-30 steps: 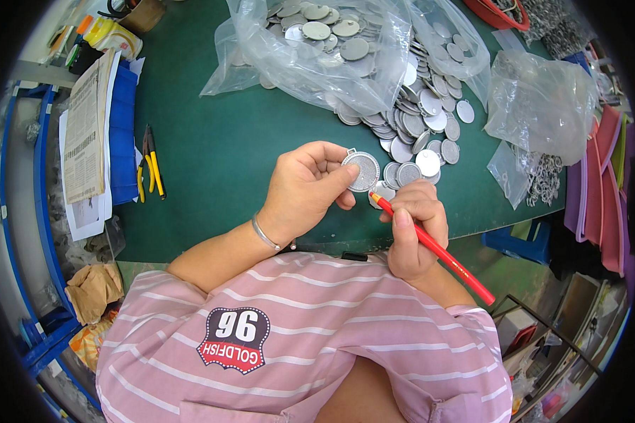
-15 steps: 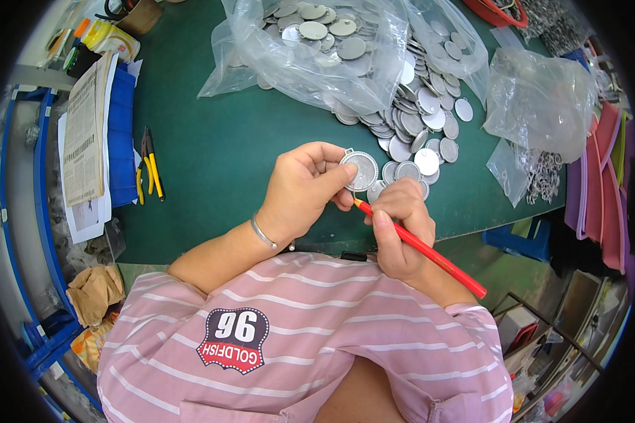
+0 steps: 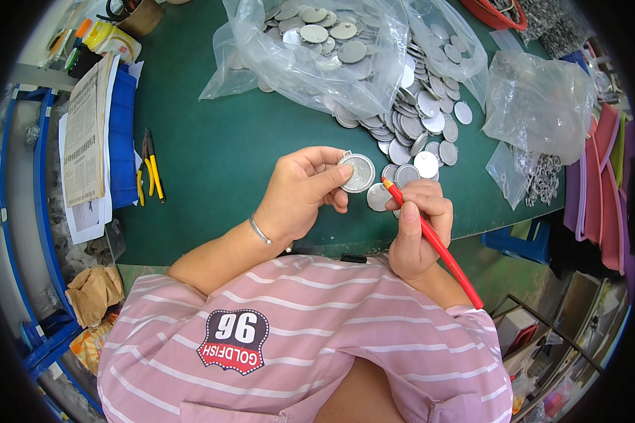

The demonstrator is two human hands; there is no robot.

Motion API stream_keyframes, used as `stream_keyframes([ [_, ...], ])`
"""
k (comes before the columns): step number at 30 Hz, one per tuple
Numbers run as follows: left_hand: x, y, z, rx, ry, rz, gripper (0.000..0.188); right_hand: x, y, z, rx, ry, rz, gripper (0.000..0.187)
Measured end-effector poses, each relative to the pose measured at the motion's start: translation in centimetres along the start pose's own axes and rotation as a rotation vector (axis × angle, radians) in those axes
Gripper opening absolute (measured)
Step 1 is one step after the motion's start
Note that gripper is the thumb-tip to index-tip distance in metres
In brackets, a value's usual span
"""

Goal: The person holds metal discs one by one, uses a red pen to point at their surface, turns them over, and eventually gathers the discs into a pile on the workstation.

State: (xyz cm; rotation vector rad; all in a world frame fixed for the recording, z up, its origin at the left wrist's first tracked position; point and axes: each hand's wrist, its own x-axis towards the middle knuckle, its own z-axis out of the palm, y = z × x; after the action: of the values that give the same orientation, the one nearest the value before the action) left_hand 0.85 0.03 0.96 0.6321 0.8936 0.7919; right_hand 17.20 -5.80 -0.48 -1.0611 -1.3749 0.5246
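Between thumb and fingers, my left hand (image 3: 303,185) grips a round silver metal pendant (image 3: 358,173) with a small loop at its top and a beaded-looking rim. My right hand (image 3: 420,225) is closed around a red pencil (image 3: 441,250), its tip pointing up and left, a little apart from the pendant's right edge. Just beyond the pencil tip lie several similar discs (image 3: 406,174). They run into a large heap of grey metal discs (image 3: 409,125) that spills out of a clear plastic bag (image 3: 289,77).
Yellow-handled pliers (image 3: 154,176) lie on the green tabletop (image 3: 190,141) at the left, beside a blue bin (image 3: 123,141) with papers. To the right are another clear bag (image 3: 536,99) and a pile of small metal clasps (image 3: 543,180). A red basket (image 3: 497,13) stands at the far right.
My right hand has drawn the pencil away from the pendant, to the right and slightly nearer me. The pendant has shifted slightly left in my left hand.
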Motion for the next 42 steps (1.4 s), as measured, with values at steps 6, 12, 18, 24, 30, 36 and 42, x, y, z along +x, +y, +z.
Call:
stream_keyframes([
  [6, -0.1, -0.1, 0.0, 0.029, -0.021, 0.037, 0.021, 0.0, 0.1, -0.1, 0.038, -0.045, -0.019, 0.003],
  [12, -0.2, 0.2, 0.2, 0.005, -0.031, 0.022, 0.021, 0.3, 0.1, 0.0, 0.028, -0.041, -0.04, 0.003],
  [18, -0.3, 0.4, 0.3, -0.115, -0.083, -0.109, 0.024, 0.0, 0.5, -0.1, 0.033, -0.1, -0.004, 0.003],
  [24, 0.5, 0.3, -0.3, -0.358, -0.172, -0.334, 0.028, 0.2, 0.3, 0.2, 0.08, -0.017, -0.073, 0.006],
  [30, 0.6, -0.3, -0.8, -0.469, -0.195, -0.407, 0.032, 0.2, 0.7, 0.3, 0.031, -0.067, -0.119, 0.012],
  [36, 0.7, -0.3, -0.7, -0.422, -0.143, -0.367, 0.027, 0.2, 0.6, 0.4, 0.031, -0.07, -0.132, 0.013],
  [42, 0.5, -0.3, -0.5, -0.312, -0.039, -0.265, 0.02, 0.1, 0.7, 0.1, 0.049, -0.088, -0.148, 0.013],
])
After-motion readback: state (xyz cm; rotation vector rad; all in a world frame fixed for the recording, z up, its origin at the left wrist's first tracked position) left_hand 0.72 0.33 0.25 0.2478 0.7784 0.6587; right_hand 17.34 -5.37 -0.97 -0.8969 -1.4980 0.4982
